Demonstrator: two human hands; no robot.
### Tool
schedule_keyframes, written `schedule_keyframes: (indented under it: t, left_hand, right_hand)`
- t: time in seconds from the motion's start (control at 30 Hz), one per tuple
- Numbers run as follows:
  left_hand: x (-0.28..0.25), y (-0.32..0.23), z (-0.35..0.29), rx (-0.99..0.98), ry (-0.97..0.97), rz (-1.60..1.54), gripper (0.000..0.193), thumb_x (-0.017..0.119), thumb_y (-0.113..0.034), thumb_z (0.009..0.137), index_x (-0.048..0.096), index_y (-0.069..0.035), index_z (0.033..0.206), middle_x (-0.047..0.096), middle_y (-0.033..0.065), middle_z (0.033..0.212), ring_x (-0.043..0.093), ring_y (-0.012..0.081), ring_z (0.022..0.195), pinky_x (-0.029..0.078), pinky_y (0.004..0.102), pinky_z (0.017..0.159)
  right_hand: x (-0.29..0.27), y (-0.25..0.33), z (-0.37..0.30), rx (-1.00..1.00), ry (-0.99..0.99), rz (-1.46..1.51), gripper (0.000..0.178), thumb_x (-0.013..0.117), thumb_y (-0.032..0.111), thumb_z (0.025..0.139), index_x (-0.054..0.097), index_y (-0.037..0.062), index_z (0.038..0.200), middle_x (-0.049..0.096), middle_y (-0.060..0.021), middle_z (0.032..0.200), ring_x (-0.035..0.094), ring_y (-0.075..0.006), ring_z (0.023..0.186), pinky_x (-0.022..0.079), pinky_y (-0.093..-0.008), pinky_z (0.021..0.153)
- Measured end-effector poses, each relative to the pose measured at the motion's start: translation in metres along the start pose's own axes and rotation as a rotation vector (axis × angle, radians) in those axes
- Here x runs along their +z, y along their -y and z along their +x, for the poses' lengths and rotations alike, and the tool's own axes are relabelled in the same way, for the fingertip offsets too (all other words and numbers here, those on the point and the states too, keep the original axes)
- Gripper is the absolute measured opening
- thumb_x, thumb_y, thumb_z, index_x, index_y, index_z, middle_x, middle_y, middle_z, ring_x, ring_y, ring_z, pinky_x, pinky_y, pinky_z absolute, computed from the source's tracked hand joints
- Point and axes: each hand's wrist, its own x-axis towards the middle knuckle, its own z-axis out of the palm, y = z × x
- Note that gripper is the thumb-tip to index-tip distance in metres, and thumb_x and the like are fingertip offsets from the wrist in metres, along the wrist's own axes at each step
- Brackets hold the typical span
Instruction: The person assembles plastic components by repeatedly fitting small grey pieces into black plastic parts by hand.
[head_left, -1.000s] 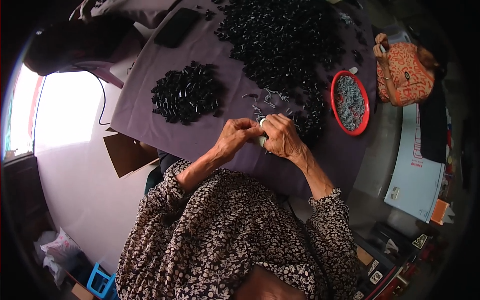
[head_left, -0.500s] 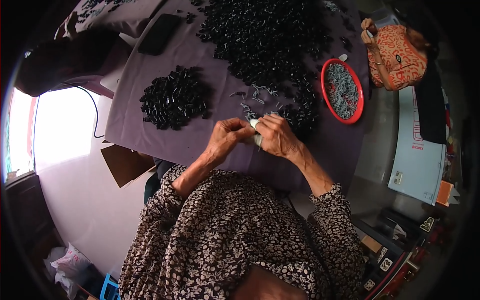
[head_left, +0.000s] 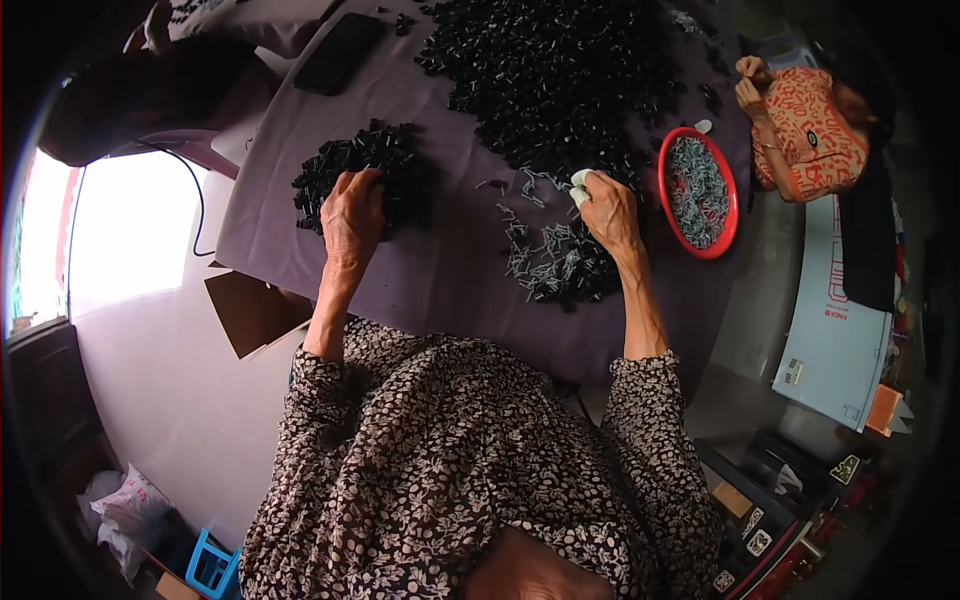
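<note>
My left hand (head_left: 352, 215) reaches over the smaller pile of black pieces (head_left: 320, 185) at the left, its fingers bent and close together. Whatever its fingertips hold, if anything, is hidden. My right hand (head_left: 610, 210) has its fingers drawn together at the near edge of the large pile of small black pieces (head_left: 545, 75). White coverings (head_left: 580, 187) wrap its thumb and a fingertip; I cannot make out what is between them. Left of and below that hand lie loose small grey pin-like parts (head_left: 560, 250), some over black pieces.
A red oval basin (head_left: 735, 190) full of grey parts stands at the table's right side. A dark phone-like slab (head_left: 340, 53) rests at the upper left of the purple tablecloth (head_left: 440, 270). A co-worker in an orange patterned top (head_left: 810, 135) sits at the right.
My hands were together near the front of the table and have moved apart: the left to the smaller black pile, the right up and rightward. The grey parts they covered now show.
</note>
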Motion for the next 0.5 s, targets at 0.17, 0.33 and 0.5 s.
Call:
schedule_keyframes:
  t: [0.17, 0.33, 0.5]
  left_hand:
    - [-0.006, -0.014, 0.003, 0.033, -0.077, -0.020, 0.019, 0.060, -0.009, 0.075, 0.060, -0.006, 0.093, 0.058, 0.0102, 0.084, 0.059, 0.0284, 0.075, 0.048, 0.0359, 0.064]
    - [0.000, -0.042, -0.002, 0.144, -0.059, -0.221, 0.020, 0.062, 0.000, 0.070, 0.060, -0.004, 0.089, 0.057, 0.0111, 0.080, 0.059, 0.0265, 0.073, 0.048, 0.0331, 0.061]
    - [0.036, -0.070, -0.013, 0.296, 0.150, -0.213, 0.013, 0.062, -0.005, 0.072, 0.061, -0.004, 0.085, 0.057, 0.0101, 0.075, 0.058, 0.0269, 0.070, 0.048, 0.0344, 0.062]
  right_hand:
    - [0.007, 0.005, 0.000, 0.032, 0.050, -0.003, 0.014, 0.061, 0.004, 0.071, 0.060, 0.0007, 0.085, 0.061, -0.0125, 0.077, 0.059, -0.0265, 0.065, 0.045, -0.0335, 0.057]
    - [0.007, 0.015, 0.008, 0.069, 0.078, 0.288, 0.013, 0.061, 0.002, 0.072, 0.061, 0.0003, 0.085, 0.062, -0.0131, 0.076, 0.059, -0.0227, 0.064, 0.046, -0.0309, 0.057]
    - [0.022, 0.039, 0.019, -0.084, 0.044, 0.277, 0.013, 0.061, 0.005, 0.071, 0.061, 0.0020, 0.084, 0.062, -0.0132, 0.080, 0.059, -0.0312, 0.068, 0.048, -0.0349, 0.059]
